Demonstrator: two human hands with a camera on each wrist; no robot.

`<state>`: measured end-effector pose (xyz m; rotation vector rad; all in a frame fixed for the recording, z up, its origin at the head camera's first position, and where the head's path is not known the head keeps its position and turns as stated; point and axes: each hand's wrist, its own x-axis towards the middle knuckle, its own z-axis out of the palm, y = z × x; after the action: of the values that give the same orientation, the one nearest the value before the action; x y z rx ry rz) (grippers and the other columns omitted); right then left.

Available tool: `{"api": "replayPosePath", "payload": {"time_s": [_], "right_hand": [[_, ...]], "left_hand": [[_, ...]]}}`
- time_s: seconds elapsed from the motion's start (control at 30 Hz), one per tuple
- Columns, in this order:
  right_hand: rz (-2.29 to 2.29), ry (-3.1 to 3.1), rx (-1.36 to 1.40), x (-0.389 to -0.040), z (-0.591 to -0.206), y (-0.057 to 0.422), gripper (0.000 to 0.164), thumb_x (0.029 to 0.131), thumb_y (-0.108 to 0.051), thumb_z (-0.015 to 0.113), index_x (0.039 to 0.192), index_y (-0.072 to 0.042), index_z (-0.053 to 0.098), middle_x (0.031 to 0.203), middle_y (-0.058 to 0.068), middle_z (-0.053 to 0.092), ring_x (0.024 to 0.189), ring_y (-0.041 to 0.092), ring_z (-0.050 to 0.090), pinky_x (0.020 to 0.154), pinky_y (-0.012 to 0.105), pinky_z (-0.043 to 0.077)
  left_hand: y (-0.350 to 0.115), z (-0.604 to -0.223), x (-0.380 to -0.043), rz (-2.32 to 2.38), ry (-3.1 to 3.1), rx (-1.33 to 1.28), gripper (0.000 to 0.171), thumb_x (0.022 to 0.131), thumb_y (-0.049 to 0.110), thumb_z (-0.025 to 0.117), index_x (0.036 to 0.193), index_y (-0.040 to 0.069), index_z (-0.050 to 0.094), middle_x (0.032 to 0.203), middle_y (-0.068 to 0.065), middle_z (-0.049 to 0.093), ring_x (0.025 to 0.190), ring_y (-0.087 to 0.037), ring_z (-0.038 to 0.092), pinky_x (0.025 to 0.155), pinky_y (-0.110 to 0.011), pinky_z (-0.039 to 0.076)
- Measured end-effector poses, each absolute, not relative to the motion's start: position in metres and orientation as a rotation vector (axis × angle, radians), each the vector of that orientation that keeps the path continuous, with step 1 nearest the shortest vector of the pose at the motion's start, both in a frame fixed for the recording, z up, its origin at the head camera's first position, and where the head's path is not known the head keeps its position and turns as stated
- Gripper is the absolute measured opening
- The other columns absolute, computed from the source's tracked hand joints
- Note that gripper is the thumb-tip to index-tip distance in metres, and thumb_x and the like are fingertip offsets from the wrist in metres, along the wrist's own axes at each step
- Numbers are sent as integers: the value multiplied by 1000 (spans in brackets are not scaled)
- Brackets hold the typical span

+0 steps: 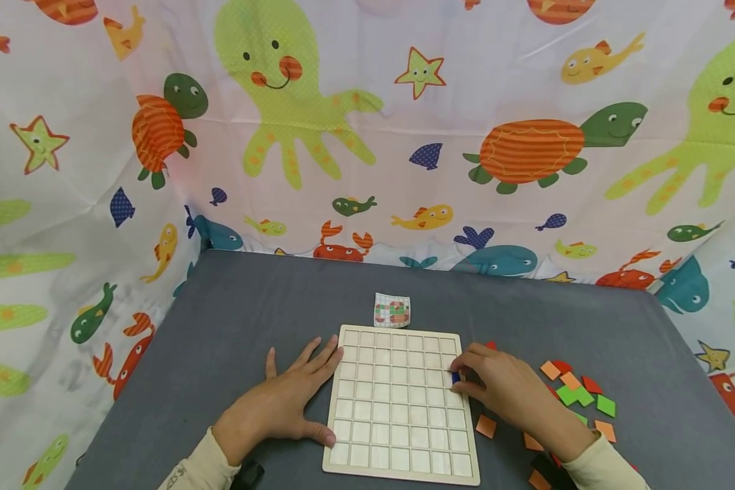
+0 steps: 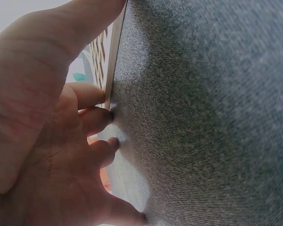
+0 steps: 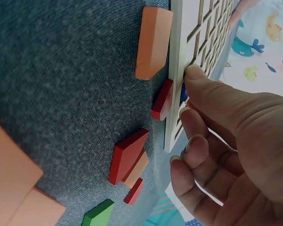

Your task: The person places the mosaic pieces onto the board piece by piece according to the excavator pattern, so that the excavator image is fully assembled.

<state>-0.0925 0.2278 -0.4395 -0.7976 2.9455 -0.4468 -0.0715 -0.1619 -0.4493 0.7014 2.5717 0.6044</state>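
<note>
A pale wooden board (image 1: 399,398) with a grid of shallow square cells lies flat on the grey table. Spread along its left edge, my left hand (image 1: 288,401) touches the rim with thumb and fingertips; the left wrist view shows its fingers (image 2: 92,94) extended there. At the board's right side, my right hand (image 1: 505,384) pinches a small blue tile (image 1: 456,378) between thumb and fingers, over a cell by the rim. Most of that tile is hidden by the thumb (image 3: 207,87) in the right wrist view.
Loose orange tiles (image 1: 486,427), red tiles (image 1: 591,386) and green tiles (image 1: 606,405) lie right of the board, some under the right forearm. A small card with a coloured grid (image 1: 393,311) sits just beyond the board's far edge. A sea-animal curtain (image 1: 404,204) surrounds the table (image 1: 269,299).
</note>
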Motion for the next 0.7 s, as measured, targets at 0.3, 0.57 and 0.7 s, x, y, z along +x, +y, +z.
{"api": "replayPosePath", "payload": {"time_s": [0.3,0.57,0.7], "right_hand": [[-471,2939,-799,-92,-441,229,25,86,-29,91,107,-24,78,96,-14,63,72,-2,55,58,23,50],[-475,2957,-770,-91,-438,233,19,90,-29,87,106,-24,78,95,-17,63,71,-5,52,57,20,48],[-525,2976,-796,-86,-430,241,15,92,-28,85,105,-23,79,92,-18,60,67,-6,49,53,18,44]], "left_hand": [[-162,-450,-71,614,2569,711,135,69,73,85,172,20,17,179,-2,5,164,-36,-1,103,-93,-10],[-162,-450,-71,627,2568,704,135,69,72,85,172,21,15,179,-1,4,164,-35,-2,104,-92,-12],[-162,-449,-71,623,2569,707,134,69,72,85,172,20,15,179,-1,4,164,-35,-2,105,-92,-12]]}}
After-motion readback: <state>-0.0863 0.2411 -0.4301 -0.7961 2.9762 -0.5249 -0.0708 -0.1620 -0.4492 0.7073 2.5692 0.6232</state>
